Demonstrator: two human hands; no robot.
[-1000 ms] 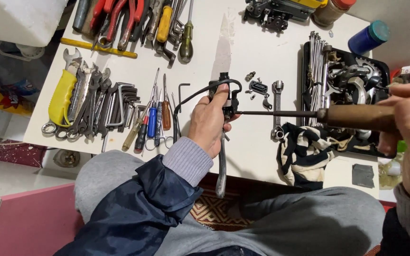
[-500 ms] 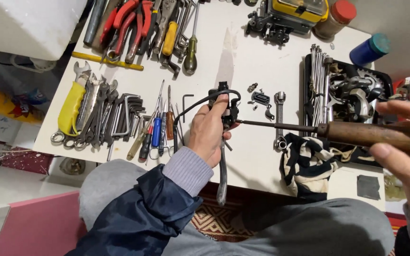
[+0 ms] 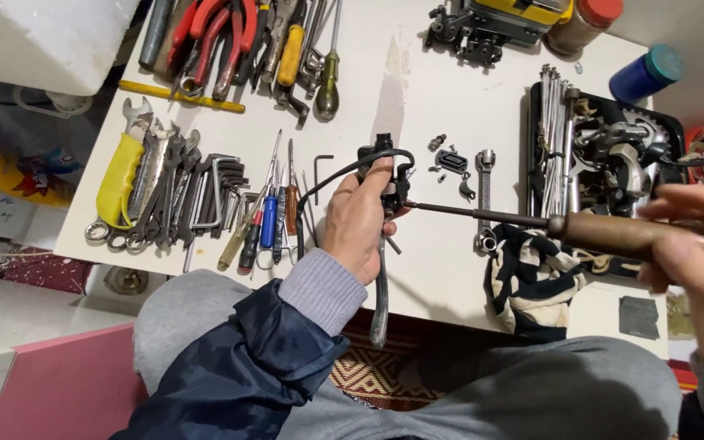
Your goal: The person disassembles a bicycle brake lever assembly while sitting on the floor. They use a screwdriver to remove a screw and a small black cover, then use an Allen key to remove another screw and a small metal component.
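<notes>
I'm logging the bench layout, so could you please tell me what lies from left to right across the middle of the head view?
Yellow-handled wrench → row of small screwdrivers → left hand holding the black lever part → striped cloth → right hand on the wooden-handled screwdriver.

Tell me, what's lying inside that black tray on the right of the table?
The black tray holds a bundle of thin metal rods along its left side and a heap of metal parts with a toothed sprocket. The right hand covers its near corner; the tray floor is hidden.
</notes>
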